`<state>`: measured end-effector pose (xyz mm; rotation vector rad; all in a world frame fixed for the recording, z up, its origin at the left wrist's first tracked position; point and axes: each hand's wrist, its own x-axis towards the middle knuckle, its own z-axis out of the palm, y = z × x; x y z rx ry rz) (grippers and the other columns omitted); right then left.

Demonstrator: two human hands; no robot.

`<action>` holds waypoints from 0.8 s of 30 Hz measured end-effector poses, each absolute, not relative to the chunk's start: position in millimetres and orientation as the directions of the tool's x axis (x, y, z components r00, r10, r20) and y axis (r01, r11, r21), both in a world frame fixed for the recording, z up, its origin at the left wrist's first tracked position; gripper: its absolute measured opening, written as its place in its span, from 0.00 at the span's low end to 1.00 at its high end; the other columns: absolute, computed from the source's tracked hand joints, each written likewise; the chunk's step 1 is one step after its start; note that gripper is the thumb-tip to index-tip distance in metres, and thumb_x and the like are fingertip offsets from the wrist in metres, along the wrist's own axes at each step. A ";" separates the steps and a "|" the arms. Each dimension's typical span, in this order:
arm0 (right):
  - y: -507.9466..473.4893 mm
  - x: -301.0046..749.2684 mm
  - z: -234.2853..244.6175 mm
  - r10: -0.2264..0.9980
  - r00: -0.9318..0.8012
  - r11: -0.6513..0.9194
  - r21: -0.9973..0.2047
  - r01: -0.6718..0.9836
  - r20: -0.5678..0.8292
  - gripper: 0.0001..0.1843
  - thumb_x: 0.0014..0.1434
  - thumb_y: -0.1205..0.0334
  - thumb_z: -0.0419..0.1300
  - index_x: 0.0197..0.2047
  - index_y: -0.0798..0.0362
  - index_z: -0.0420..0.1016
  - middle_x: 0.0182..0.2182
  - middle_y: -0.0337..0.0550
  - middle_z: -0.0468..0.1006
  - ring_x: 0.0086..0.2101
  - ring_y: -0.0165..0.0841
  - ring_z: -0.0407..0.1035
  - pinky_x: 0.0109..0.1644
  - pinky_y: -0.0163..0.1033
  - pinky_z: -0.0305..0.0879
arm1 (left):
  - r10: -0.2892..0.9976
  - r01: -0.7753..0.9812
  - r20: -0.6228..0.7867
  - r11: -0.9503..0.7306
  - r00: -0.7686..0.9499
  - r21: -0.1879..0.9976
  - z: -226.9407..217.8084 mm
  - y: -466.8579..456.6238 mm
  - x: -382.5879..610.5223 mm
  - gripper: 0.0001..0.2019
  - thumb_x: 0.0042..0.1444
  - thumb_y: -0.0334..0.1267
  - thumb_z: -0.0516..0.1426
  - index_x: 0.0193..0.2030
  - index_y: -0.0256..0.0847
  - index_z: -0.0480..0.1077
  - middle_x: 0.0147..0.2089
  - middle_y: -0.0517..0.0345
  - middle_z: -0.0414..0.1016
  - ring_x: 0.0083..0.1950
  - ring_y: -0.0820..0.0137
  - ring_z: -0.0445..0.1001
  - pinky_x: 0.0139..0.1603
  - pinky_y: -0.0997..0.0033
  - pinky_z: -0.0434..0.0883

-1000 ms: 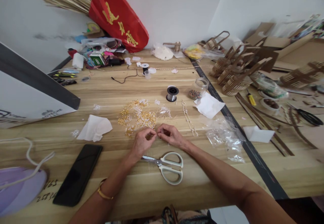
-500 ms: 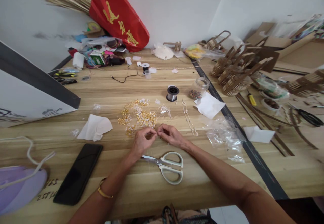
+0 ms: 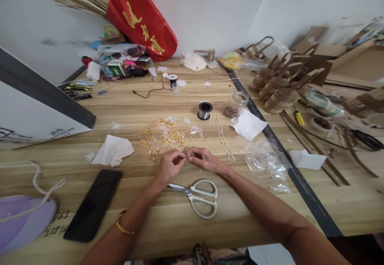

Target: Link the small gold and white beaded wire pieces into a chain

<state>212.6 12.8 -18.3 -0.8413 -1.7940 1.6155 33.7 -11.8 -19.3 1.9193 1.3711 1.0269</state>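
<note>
My left hand point(image 3: 168, 167) and my right hand point(image 3: 203, 159) meet fingertip to fingertip over the wooden table point(image 3: 168, 233). Both are pinched closed on something tiny between them that I cannot make out. Just beyond them lies a scatter of small gold beads and findings point(image 3: 164, 137). White-handled scissors point(image 3: 198, 197) lie shut on the table right below my hands. A thin beaded strand point(image 3: 223, 141) lies to the right of the gold pile.
A spool of wire point(image 3: 204, 110) and a small glass jar point(image 3: 238, 102) stand further back. White tissue point(image 3: 112, 150) and a black phone point(image 3: 93, 205) lie at left, clear plastic bags point(image 3: 265, 161) at right. Wooden basket pieces point(image 3: 282, 81) crowd the far right; a red bag point(image 3: 141, 19) leans on the wall.
</note>
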 end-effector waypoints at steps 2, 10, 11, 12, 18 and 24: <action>12.3 212.5 -15.4 0.769 -0.639 0.051 -0.997 0.057 0.003 0.18 0.57 0.48 0.56 0.33 0.58 0.66 0.22 0.33 0.59 0.23 0.24 0.50 0.25 0.31 0.45 | 0.950 0.526 0.256 -0.313 0.179 0.791 -18.5 -11.9 33.9 0.03 0.47 0.30 0.57 0.26 0.38 0.72 0.26 0.57 0.75 0.28 0.72 0.72 0.30 0.76 0.69; 12.5 212.3 -12.9 0.786 -0.618 0.000 -1.000 0.016 -0.010 0.18 0.56 0.48 0.58 0.33 0.58 0.66 0.22 0.33 0.61 0.22 0.24 0.52 0.25 0.30 0.48 | 0.957 0.519 0.231 -0.290 0.178 0.804 -18.9 -11.5 33.8 0.04 0.48 0.30 0.56 0.28 0.37 0.73 0.26 0.57 0.76 0.27 0.73 0.72 0.29 0.76 0.69; 12.9 212.4 -13.5 0.789 -0.614 -0.012 -1.000 0.012 -0.017 0.18 0.56 0.49 0.58 0.33 0.58 0.66 0.22 0.33 0.61 0.22 0.24 0.53 0.25 0.30 0.48 | 0.958 0.510 0.226 -0.285 0.175 0.811 -19.2 -11.4 33.6 0.04 0.49 0.30 0.56 0.28 0.37 0.73 0.27 0.56 0.76 0.27 0.72 0.73 0.29 0.76 0.69; 13.2 212.5 -14.1 0.791 -0.612 -0.022 -1.000 0.007 -0.022 0.18 0.56 0.49 0.58 0.33 0.58 0.66 0.22 0.34 0.61 0.22 0.24 0.54 0.24 0.30 0.49 | 0.960 0.499 0.222 -0.280 0.173 0.820 -19.3 -11.4 33.3 0.04 0.49 0.31 0.56 0.29 0.37 0.73 0.28 0.55 0.76 0.28 0.72 0.73 0.30 0.75 0.70; 14.8 213.0 -16.5 0.799 -0.601 -0.047 -0.998 -0.031 -0.019 0.18 0.56 0.49 0.59 0.33 0.57 0.66 0.22 0.34 0.64 0.22 0.23 0.56 0.25 0.29 0.53 | 0.970 0.454 0.204 -0.241 0.130 0.858 -15.5 -13.7 33.0 0.05 0.52 0.34 0.56 0.32 0.37 0.74 0.31 0.54 0.77 0.31 0.71 0.74 0.35 0.73 0.71; 15.4 213.5 -17.7 0.798 -0.603 -0.052 -0.998 -0.047 -0.013 0.17 0.56 0.50 0.59 0.33 0.57 0.66 0.22 0.34 0.64 0.22 0.24 0.57 0.25 0.30 0.55 | 0.972 0.411 0.162 -0.219 0.169 0.885 -12.3 -14.4 35.3 0.06 0.51 0.36 0.58 0.31 0.36 0.74 0.30 0.54 0.77 0.32 0.70 0.74 0.34 0.73 0.70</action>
